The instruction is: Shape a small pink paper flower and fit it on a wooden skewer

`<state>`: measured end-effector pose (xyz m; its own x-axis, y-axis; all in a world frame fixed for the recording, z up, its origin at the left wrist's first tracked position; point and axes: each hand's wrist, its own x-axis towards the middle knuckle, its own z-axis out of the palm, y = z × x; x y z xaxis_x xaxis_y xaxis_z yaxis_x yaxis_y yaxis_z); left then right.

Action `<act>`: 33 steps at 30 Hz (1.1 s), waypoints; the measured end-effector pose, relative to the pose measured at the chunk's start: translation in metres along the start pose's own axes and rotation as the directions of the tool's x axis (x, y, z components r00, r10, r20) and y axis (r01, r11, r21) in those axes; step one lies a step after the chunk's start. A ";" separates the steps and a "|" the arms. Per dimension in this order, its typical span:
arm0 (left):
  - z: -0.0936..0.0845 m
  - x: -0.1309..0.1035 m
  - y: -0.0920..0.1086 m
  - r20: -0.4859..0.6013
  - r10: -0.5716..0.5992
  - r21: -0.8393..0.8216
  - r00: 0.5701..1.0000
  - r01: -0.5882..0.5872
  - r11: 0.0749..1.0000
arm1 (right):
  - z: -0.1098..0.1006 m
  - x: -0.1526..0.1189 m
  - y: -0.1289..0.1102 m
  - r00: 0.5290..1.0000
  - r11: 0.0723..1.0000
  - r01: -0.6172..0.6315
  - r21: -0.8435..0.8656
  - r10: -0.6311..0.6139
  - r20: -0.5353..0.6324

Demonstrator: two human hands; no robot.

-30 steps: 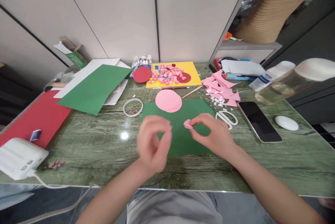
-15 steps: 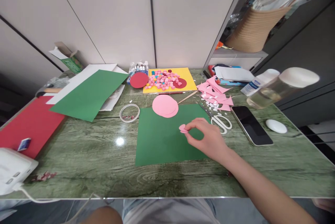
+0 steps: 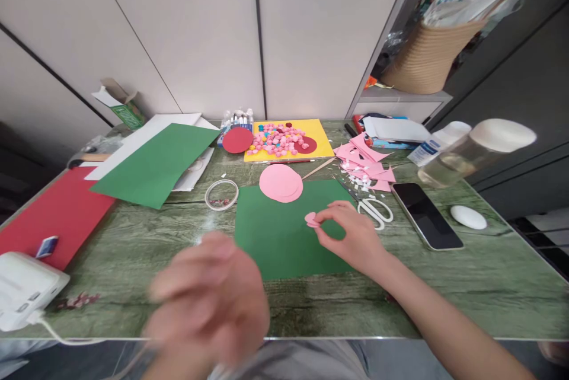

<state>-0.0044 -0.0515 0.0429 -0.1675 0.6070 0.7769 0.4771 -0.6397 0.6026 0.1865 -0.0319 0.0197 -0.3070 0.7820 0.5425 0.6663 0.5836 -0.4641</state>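
My right hand (image 3: 351,232) pinches small pink paper pieces (image 3: 311,220) between thumb and finger, just above a green sheet of paper (image 3: 284,243). Raised over the table's front edge, my left hand (image 3: 213,297) is smeared by motion, so its fingers are hard to read. Larger pink paper circles (image 3: 280,182) lie stacked on the green sheet's back edge. White-handled scissors (image 3: 376,214) rest by the sheet's right edge, beyond my right hand.
A roll of tape (image 3: 221,194) lies left of the sheet. Pink balls (image 3: 278,138) cover a yellow sheet (image 3: 322,131) at the back. Pink scraps (image 3: 362,157), a phone (image 3: 427,217), a bottle (image 3: 478,152) and a white charger (image 3: 31,291) stand around.
My left hand has come up into view from below, over the table's front. My right hand keeps its pinch on the small pink pieces in nearly the same spot.
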 end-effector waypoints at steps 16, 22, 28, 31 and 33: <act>0.027 0.000 -0.008 0.597 -0.360 0.059 0.717 0.409 0.911 | -0.005 -0.004 -0.004 0.940 0.893 0.335 -0.299 -0.336 0.051; 0.029 0.000 -0.015 0.701 -0.469 -0.012 0.537 0.667 0.745 | -0.006 -0.006 -0.003 0.927 0.872 0.370 -0.321 -0.372 0.060; 0.029 0.006 -0.021 0.809 -0.461 -0.131 0.364 0.877 0.463 | -0.009 -0.004 -0.007 0.918 0.857 0.387 -0.341 -0.394 0.051; 0.028 0.007 -0.021 0.834 -0.437 -0.149 0.337 0.900 0.409 | -0.012 -0.003 -0.010 0.912 0.845 0.396 -0.359 -0.407 0.046; 0.027 0.008 -0.022 0.855 -0.414 -0.154 0.313 0.915 0.373 | -0.014 -0.003 -0.011 0.909 0.840 0.398 -0.369 -0.414 0.039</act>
<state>0.0069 -0.0201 0.0306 0.4876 0.8578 -0.1625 -0.1083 0.2441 0.9637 0.1896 -0.0436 0.0324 -0.5814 0.4778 0.6585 0.6881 0.7207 0.0846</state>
